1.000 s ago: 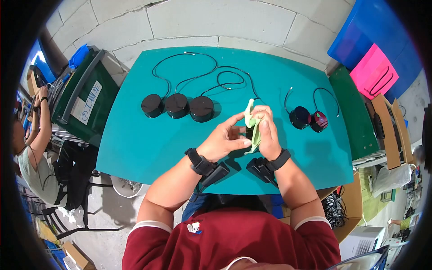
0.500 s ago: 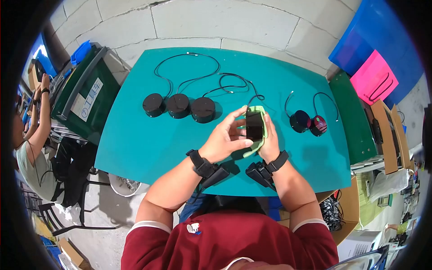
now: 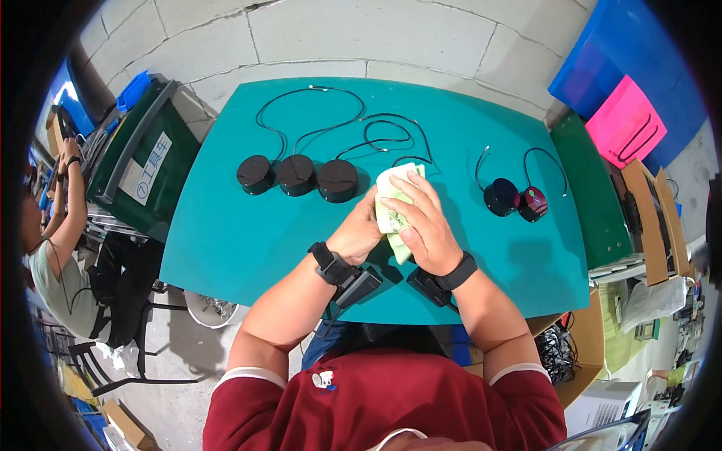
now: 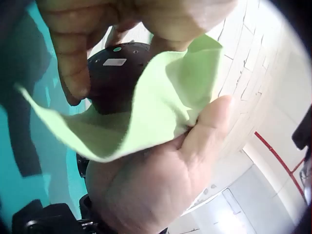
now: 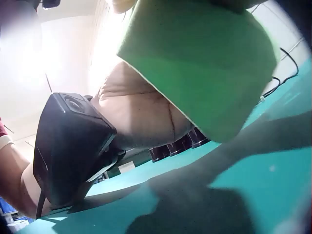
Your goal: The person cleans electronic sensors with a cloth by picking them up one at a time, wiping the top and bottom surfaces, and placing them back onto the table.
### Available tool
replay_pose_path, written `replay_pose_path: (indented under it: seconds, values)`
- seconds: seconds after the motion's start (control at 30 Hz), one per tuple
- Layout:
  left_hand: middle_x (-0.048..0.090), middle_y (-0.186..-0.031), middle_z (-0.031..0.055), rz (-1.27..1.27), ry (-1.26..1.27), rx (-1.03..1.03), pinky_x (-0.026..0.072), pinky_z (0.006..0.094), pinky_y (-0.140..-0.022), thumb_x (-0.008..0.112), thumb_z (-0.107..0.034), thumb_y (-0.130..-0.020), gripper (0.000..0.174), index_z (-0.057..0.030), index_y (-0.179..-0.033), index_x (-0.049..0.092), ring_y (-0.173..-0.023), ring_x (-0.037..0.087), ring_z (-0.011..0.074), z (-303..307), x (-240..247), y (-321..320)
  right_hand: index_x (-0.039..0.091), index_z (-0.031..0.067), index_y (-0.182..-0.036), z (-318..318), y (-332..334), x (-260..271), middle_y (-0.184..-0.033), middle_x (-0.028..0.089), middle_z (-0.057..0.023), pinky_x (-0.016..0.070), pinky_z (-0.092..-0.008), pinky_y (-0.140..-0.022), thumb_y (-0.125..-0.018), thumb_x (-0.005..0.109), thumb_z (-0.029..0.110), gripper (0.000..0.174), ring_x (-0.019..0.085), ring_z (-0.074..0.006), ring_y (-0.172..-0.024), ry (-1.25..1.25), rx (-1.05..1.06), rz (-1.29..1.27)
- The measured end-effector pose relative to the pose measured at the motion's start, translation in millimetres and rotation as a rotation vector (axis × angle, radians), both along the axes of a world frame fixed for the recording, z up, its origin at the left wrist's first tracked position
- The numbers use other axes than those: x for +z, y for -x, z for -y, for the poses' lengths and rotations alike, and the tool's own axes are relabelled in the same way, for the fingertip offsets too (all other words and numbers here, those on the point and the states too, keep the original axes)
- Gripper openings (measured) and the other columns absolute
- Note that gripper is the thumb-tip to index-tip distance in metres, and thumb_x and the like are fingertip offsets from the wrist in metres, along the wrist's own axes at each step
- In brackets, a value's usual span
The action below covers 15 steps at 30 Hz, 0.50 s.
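I grip the black round device (image 4: 114,80) in my left hand (image 3: 362,229), my fingers and thumb curled around its sides, while my right hand (image 3: 427,237) holds the green cloth (image 3: 392,207) against it, my fingers curved over the fabric and my thumb pressing on it. In the head view the cloth hides the device; the left wrist view shows its dark face, with a small pale label and little holes, between my left fingers, and the cloth bent in a curve across it. Both are held up above the teal table (image 3: 263,248). On the table, to the left of my hands, 3 black round devices (image 3: 296,176) sit close together in a row, with black cables (image 3: 363,111) looping behind them. To the right, 2 more round devices (image 3: 501,197) sit close together, their thin cables (image 3: 541,150) reaching away from me. A black strap circles each of my wrists. Beyond the table's far edge is a pale block wall (image 3: 308,37), and a pink bag (image 3: 626,120) is off to the right.
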<state>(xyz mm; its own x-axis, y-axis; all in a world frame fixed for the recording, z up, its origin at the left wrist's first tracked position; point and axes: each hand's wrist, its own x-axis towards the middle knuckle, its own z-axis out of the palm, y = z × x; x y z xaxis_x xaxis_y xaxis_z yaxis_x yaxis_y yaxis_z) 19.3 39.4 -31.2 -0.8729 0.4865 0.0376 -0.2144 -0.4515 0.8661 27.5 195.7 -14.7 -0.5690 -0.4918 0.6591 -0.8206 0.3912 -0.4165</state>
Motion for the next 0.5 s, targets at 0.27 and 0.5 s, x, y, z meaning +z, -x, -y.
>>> replay_pose_path:
  seconds: [0.27,0.5]
  values:
    - [0.049,-0.116,0.0080,0.020,0.065,-0.071,0.0462,0.0308,-0.084,0.059,0.000,-0.079,0.065,-0.0087,-0.133,0.026,-0.105,0.052,0.0157,-1.4,-4.9,-1.8,0.056,0.0015,-0.101,-6.5,9.5,-8.3,-0.108,0.051,-0.0153,0.0352,-0.0419,-0.093,-0.085,0.047,0.018,0.025,0.045,-0.0328,-0.107,0.238,-0.031,0.163]
    - [0.049,-0.115,0.0092,0.083,0.007,-0.089,0.0474,0.0319,-0.083,0.060,-0.011,-0.083,0.068,-0.0107,-0.138,0.019,-0.103,0.052,0.0166,-1.0,-2.3,-4.8,0.052,0.0007,-0.109,-13.1,14.8,-10.2,-0.108,0.051,-0.0163,0.0378,-0.0366,-0.090,-0.091,0.036,0.029,0.037,0.048,-0.0300,-0.104,0.337,-0.014,0.223]
